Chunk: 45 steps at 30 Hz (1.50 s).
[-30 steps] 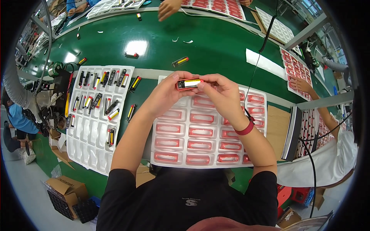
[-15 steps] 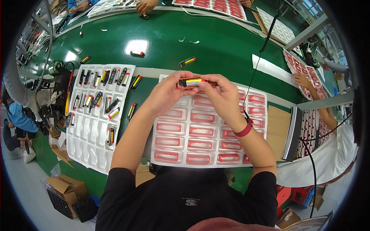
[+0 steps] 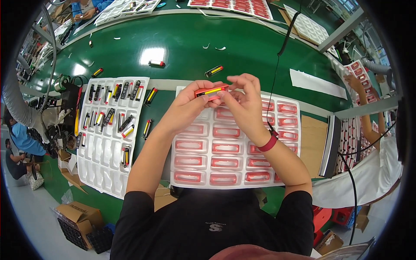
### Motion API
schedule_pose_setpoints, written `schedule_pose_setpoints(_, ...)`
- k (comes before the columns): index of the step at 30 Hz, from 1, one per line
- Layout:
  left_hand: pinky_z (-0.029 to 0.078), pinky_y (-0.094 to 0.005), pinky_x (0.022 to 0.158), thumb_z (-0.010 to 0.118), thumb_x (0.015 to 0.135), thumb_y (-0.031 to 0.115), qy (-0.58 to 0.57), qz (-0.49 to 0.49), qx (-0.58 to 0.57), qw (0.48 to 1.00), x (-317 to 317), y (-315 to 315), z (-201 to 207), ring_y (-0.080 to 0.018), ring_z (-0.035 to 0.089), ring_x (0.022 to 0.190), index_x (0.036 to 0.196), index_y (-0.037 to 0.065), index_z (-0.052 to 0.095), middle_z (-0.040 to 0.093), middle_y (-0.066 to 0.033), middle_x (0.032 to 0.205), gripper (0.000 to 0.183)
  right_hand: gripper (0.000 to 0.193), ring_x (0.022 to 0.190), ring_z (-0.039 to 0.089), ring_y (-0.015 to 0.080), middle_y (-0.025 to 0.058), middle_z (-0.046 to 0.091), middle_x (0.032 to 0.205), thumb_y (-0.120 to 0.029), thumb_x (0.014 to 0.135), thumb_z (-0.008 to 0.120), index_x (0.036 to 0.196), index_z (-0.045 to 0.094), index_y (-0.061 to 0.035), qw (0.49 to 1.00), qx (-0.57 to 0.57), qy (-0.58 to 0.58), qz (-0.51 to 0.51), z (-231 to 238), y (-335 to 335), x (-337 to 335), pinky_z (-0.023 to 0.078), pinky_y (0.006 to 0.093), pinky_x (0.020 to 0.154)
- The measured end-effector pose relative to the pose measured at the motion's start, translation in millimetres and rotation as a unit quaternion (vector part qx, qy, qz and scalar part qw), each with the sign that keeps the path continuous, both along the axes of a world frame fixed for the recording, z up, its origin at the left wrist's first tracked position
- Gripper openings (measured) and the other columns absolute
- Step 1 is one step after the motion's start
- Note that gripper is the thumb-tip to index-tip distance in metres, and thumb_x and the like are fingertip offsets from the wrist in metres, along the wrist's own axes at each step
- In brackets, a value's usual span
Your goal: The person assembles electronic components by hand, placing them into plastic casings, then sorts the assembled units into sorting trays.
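Note:
My left hand (image 3: 187,106) grips a red plastic casing (image 3: 200,92) by its left end, above the near tray. Inside the casing lies a yellow-and-black battery cell (image 3: 214,91), tilted up slightly to the right. My right hand (image 3: 243,102), with a red band at its wrist, pinches the casing's right end, thumb on its front and index finger raised off it. The fingers behind the casing are partly hidden. Below both hands sits a white tray (image 3: 208,134) with red casings (image 3: 225,147) in its pockets.
A white tray (image 3: 97,162) at the left holds several battery cells (image 3: 125,89). Loose cells lie on the green bench, one (image 3: 214,71) just beyond my hands. A black coiled cord (image 3: 289,34) hangs toward my right wrist. Another person's hand (image 3: 355,83) is over a tray at far right.
My right index finger has lifted off the casing, which now tilts up to the right. A co-worker's hand at the top has gone from view.

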<state>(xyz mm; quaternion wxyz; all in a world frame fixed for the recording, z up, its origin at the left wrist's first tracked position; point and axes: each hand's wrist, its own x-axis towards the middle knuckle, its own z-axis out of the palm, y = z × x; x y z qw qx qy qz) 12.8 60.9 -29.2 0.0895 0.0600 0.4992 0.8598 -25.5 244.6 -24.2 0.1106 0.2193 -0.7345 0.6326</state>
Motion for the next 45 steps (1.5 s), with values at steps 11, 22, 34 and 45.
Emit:
schedule_pose_setpoints(11, 0.054, -0.029, 0.088, 0.049, 0.102, 0.001, 0.104, 0.072, -0.311, 0.942, 9.1, -3.1, 7.4, -0.014, 0.066, 0.095, 0.13, -0.002, 0.057, 0.065, -0.0107, 0.12, 0.029, 0.026, 0.097, 0.066, 0.0156, 0.0108, 0.062, 0.115, 0.001, 0.093, 0.069, 0.119, 0.064, 0.0021, 0.987, 0.085, -0.009, 0.138, 16.8, 26.2, -7.7, 0.057, 0.027, 0.082)
schedule_pose_setpoints(22, 0.052, -0.0272, 0.076, 0.056, 0.094, 0.0, 0.107, 0.145, -0.258, 0.949, 5.7, -9.7, 6.7, -0.0097, 0.064, 0.088, 0.127, 0.0, 0.062, 0.07, -0.008, 0.107, 0.034, 0.017, 0.087, 0.062, 0.0072, 0.0029, 0.066, 0.099, 0.002, 0.092, 0.067, 0.109, 0.062, 0.0009, 0.969, -0.056, -0.165, 0.177, 8.4, -0.3, -13.1, 0.053, 0.0225, 0.075)
schedule_pose_setpoints(34, 0.051, -0.0307, 0.086, 0.062, 0.091, 0.004, 0.024, 0.134, -0.39, 0.911, 42.5, -46.9, -3.9, -0.0157, 0.065, 0.096, 0.117, -0.001, 0.07, 0.073, -0.009, 0.108, 0.028, 0.019, 0.069, 0.06, 0.0124, 0.0084, 0.068, 0.089, -0.002, 0.088, 0.066, 0.106, 0.072, 0.0009, 0.97, 0.151, -0.008, 0.191, -17.4, -31.1, 2.2, 0.047, 0.0285, 0.06)
schedule_pose_setpoints(45, 0.05, -0.0441, 0.088, 0.068, 0.081, 0.005, 0.211, 0.054, -0.685, 0.696, 86.9, -16.4, -8.0, -0.0331, 0.061, 0.102, 0.095, 0.006, 0.069, 0.062, -0.0106, 0.106, 0.014, 0.008, 0.096, 0.058, 0.0298, 0.0103, 0.062, 0.095, -0.01, 0.081, 0.068, 0.088, 0.073, -0.0093, 0.879, 0.384, 0.242, 0.148, -24.7, -28.1, -21.8, 0.046, 0.0438, 0.082)
